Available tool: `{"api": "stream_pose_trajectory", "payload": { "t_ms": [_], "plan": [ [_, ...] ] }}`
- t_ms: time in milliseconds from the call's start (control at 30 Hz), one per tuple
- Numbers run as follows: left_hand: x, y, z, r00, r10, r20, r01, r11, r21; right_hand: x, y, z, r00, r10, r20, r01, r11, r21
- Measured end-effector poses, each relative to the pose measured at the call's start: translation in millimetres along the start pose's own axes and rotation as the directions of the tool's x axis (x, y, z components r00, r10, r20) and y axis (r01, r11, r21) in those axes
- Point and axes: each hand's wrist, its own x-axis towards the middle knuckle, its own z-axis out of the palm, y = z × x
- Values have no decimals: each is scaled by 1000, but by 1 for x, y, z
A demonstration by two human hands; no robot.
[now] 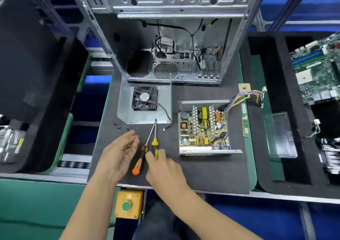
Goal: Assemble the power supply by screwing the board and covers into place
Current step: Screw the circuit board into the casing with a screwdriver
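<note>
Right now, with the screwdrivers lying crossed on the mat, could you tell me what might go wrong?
1. The left hand cups small screws in an open palm; tilting could spill them.
2. The right hand reaches for the yellow screwdriver, which lies across the orange screwdriver; lifting one may roll the other.
3. Loose black screws on the mat could get brushed away.
</note>
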Motion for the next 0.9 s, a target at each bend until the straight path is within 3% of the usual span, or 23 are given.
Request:
{"api": "stream_pose_trajectory", "payload": {
  "t_ms": [133, 200, 300, 367, 467, 567, 700, 900],
  "plan": [
    [2, -3, 9, 998, -5, 58, 5, 1000, 3, -7, -1, -27, 996, 33, -82, -27, 996, 81],
    [3, -3, 15, 995, 0, 95, 1, 1000, -7, -13, 2, -49, 976, 41, -216, -10, 989, 144],
    [3, -3, 26, 988, 5, 153, -4, 1000, -6, -15, 20, -87, 897, 48, -439, 57, 973, 223],
    [-1, -6, 37, 981, -14, 194, 14, 1000, 1, -13, 45, -113, 837, 158, -524, 100, 897, 430],
    [-14, -16, 60, 965, -64, 252, 59, 998, 25, -8, 90, -139, 786, 505, -356, 7, 569, 822],
    [-28, -26, 82, 935, -92, 341, 74, 995, 66, -9, 123, -139, 750, 652, -112, -97, 275, 956],
    [-39, -35, 98, 904, -106, 415, 73, 993, 94, -11, 138, -134, 709, 702, -60, -116, 200, 973],
    [-44, -38, 112, 913, -83, 400, 65, 996, 59, -14, 150, -131, 687, 727, 4, -76, 67, 995]
  ]
}}
